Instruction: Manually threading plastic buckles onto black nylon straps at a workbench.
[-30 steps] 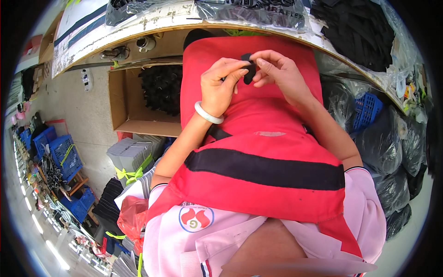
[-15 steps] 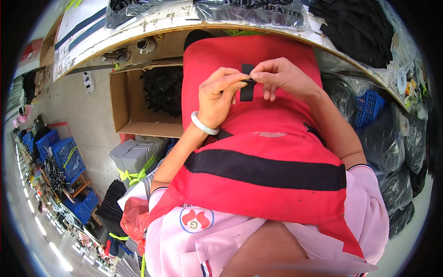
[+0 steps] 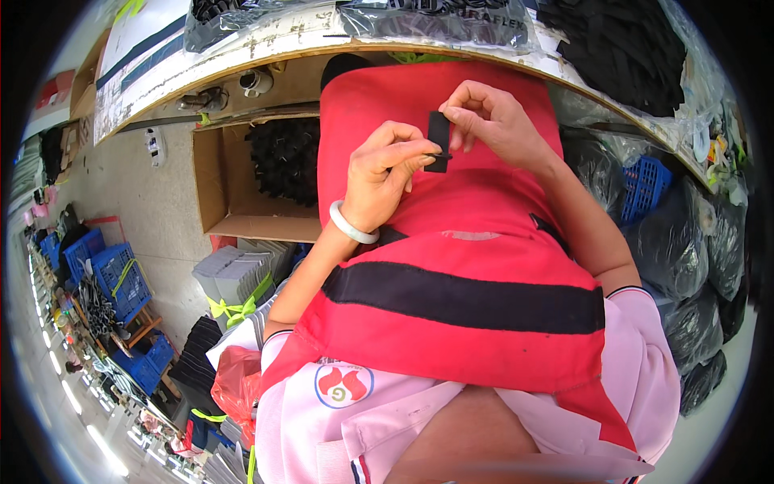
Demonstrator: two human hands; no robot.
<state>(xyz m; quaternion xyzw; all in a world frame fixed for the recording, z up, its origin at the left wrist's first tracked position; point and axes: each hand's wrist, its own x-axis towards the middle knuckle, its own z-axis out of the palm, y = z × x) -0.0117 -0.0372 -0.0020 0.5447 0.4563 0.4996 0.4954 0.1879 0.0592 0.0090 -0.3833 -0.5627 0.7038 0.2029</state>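
Observation:
Above the red apron (image 3: 379, 105) on my lap, a short black webbing strap (image 3: 438, 131) is held upright between my hands. My left hand (image 3: 379, 173), with a pale bangle (image 3: 352, 224) on its wrist, pinches the strap's lower part between thumb and fingers. A thin dark piece (image 3: 439, 156) crosses the strap at those fingertips; its kind is too small to make out. My right hand (image 3: 496, 121) is at the strap's upper end, thumb and index finger closed together on its top corner, the other fingers curled.
Ahead is a worn tabletop edge (image 3: 266, 66) bearing plastic bags (image 3: 435, 24) and a pile of black strips (image 3: 617, 52). A cardboard box (image 3: 266, 226) of black pieces (image 3: 284, 161) stands on the left. Black plastic bags (image 3: 669, 242) and a blue basket (image 3: 645, 189) lie on the right.
My right hand has moved up and slightly right from the thin piece to the strap's top end. My left hand has lowered slightly, and more of the strap shows.

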